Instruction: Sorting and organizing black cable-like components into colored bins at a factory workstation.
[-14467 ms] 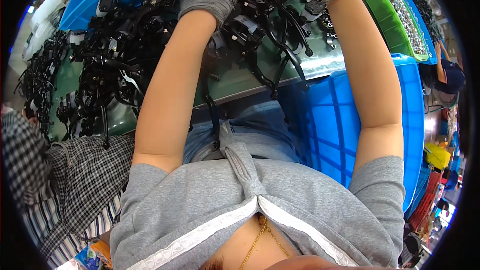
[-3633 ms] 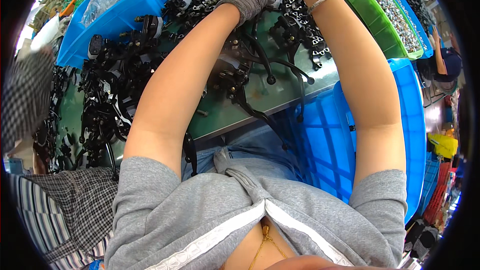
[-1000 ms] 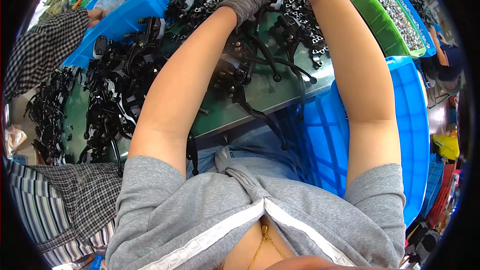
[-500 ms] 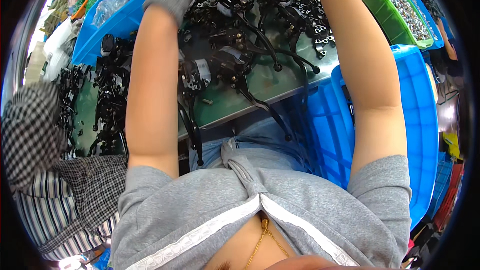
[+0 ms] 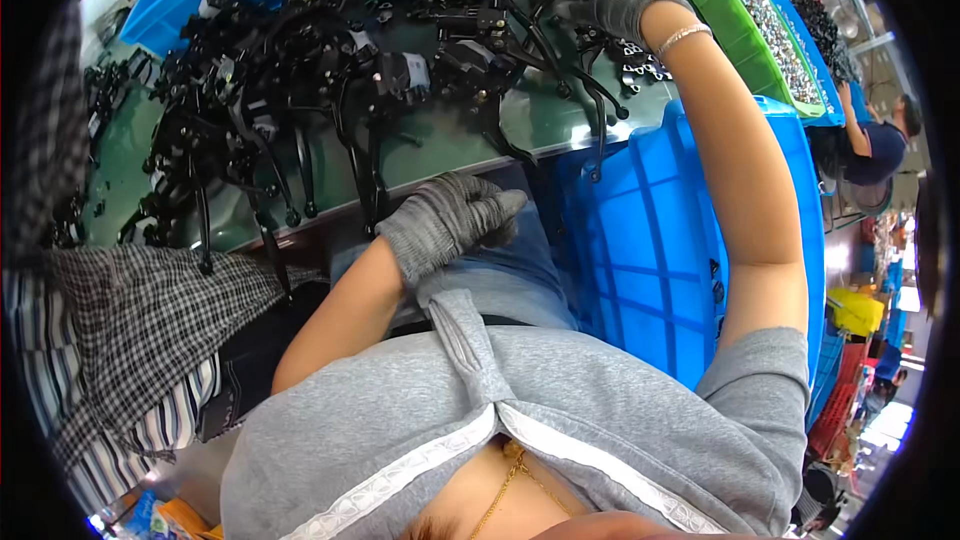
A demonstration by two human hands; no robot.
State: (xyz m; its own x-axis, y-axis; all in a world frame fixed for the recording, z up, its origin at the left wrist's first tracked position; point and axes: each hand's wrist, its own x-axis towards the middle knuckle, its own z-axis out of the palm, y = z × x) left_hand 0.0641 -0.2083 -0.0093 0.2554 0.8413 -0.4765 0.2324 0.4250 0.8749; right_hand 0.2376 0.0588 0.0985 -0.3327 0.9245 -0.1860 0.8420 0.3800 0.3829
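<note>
My left hand [image 5: 455,220], in a grey knit glove, is over my lap by the near edge of the green table [image 5: 450,150]. Its fingers are curled in, hiding whatever may be inside them. Farther forward, my gloved right hand [image 5: 632,6] reaches over the table at the right end of a row of black brake lever assemblies [image 5: 480,55]. Its fingers point left, close to one assembly; the fingertips are partly hidden, so a grip cannot be made out. Several levers hang past the table edge. Small black and silver clamps [image 5: 640,72] lie beneath my right wrist.
A large blue crate [image 5: 650,250] stands against the table at my right. Beyond it are a green bin [image 5: 735,30] of small metal parts and another blue bin. A blue tray [image 5: 180,0] sits far left. A person in a checked sleeve [image 5: 130,330] is close at my left.
My left hand has drawn back from the far side of the table to my lap. My right hand has come into view over the levers. The view has shifted, showing more levers at left.
</note>
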